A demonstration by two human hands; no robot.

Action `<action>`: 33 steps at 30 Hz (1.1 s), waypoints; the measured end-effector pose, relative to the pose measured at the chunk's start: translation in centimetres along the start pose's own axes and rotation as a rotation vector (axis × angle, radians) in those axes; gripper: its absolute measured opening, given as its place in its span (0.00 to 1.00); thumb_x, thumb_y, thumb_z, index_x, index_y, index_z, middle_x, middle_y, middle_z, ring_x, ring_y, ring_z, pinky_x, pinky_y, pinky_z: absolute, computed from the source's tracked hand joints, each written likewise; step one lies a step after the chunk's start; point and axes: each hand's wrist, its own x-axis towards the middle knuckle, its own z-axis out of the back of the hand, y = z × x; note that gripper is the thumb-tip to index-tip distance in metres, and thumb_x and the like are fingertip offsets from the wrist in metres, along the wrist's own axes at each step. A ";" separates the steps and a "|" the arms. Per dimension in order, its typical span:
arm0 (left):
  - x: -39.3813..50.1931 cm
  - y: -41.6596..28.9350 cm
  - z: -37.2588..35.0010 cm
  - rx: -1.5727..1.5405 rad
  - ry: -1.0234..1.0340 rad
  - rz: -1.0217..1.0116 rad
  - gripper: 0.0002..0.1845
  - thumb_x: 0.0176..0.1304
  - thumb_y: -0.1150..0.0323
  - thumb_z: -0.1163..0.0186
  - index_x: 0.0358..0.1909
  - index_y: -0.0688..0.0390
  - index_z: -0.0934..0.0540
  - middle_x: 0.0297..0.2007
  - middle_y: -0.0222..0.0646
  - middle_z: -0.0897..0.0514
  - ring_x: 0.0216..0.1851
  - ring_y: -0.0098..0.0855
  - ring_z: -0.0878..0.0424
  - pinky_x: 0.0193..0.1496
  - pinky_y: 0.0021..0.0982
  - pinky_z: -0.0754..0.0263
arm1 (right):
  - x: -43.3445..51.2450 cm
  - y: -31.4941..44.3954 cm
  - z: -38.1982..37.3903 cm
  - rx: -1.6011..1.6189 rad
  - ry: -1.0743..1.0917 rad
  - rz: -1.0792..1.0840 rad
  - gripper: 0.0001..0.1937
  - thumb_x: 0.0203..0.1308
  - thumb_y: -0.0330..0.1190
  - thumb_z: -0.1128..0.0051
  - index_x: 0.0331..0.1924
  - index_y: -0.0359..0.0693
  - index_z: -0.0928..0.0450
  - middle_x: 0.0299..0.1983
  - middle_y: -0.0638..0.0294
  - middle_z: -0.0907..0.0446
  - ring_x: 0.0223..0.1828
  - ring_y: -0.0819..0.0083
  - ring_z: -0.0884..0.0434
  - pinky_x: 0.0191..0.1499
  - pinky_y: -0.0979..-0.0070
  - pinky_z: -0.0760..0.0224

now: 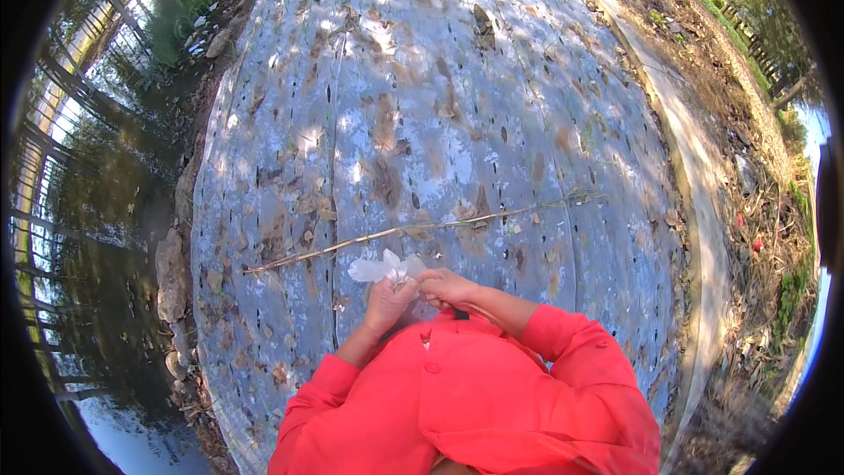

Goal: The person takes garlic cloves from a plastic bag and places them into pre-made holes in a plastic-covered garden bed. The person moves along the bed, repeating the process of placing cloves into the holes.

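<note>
My left hand (389, 303) is closed around the gathered middle of a thin, whitish, see-through piece of plastic (370, 270), perhaps a bag. Its loose ends fan out above my fingers. Right beside it, my right hand (445, 287) has curled fingers and grips the same plastic at its right side. Both hands are close together in front of my red shirt (488, 376). What lies inside my fists is hidden. Just beyond the hands, a long dry stalk (395, 231) lies slantwise across the plastic mulch film (422, 125).
Small slits and thin green shoots dot the film-covered bed, with dry leaves (484, 26) and soil stains on it. Left, rocks (171, 277) edge dark water (99, 211) reflecting trees. Right, a pale strip (699, 178) borders ground with dry plant litter (758, 198).
</note>
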 end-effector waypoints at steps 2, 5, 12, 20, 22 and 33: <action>-0.3 -0.4 0.2 0.003 0.010 0.015 0.11 0.56 0.63 0.40 0.32 0.61 0.22 0.24 0.26 0.21 0.27 0.16 0.27 0.30 0.23 0.30 | 0.1 -0.2 -0.3 0.026 -0.014 -0.005 0.06 0.54 0.30 0.56 0.33 0.39 0.28 0.16 0.70 0.36 0.13 0.83 0.39 0.14 0.84 0.52; -0.4 0.2 0.4 -0.043 0.018 0.016 0.11 0.56 0.63 0.40 0.33 0.61 0.22 0.23 0.25 0.21 0.26 0.16 0.28 0.29 0.23 0.31 | 0.2 -0.4 -0.8 0.062 -0.038 -0.004 0.06 0.54 0.30 0.57 0.32 0.39 0.28 0.15 0.70 0.36 0.13 0.83 0.38 0.13 0.83 0.52; -1.2 0.3 0.5 -0.150 0.013 0.057 0.05 0.59 0.68 0.41 0.33 0.58 0.23 0.25 0.19 0.24 0.26 0.13 0.31 0.27 0.19 0.35 | 0.8 -1.2 -2.2 0.070 -0.119 0.018 0.05 0.53 0.28 0.58 0.28 0.40 0.28 0.15 0.71 0.38 0.12 0.82 0.40 0.14 0.81 0.52; -1.8 1.2 0.5 -0.293 0.022 0.103 0.05 0.60 0.68 0.42 0.34 0.58 0.22 0.26 0.19 0.24 0.25 0.11 0.31 0.26 0.16 0.38 | 1.5 -3.1 -2.5 0.148 -0.123 0.031 0.06 0.56 0.31 0.55 0.26 0.41 0.30 0.17 0.69 0.34 0.13 0.82 0.37 0.14 0.81 0.50; -2.0 1.8 0.4 -0.306 -0.006 0.098 0.06 0.59 0.68 0.41 0.34 0.59 0.22 0.26 0.21 0.22 0.27 0.13 0.29 0.29 0.18 0.34 | 0.5 -2.3 -3.3 0.145 -0.155 0.018 0.06 0.56 0.31 0.55 0.27 0.42 0.29 0.16 0.70 0.36 0.14 0.82 0.39 0.16 0.81 0.50; -2.7 0.9 0.5 -0.230 -0.067 0.179 0.07 0.60 0.66 0.42 0.31 0.60 0.22 0.20 0.20 0.25 0.18 0.11 0.35 0.18 0.17 0.43 | 2.0 -4.1 -3.3 -0.013 -0.210 0.050 0.07 0.57 0.31 0.56 0.29 0.39 0.27 0.19 0.69 0.32 0.17 0.81 0.35 0.18 0.80 0.45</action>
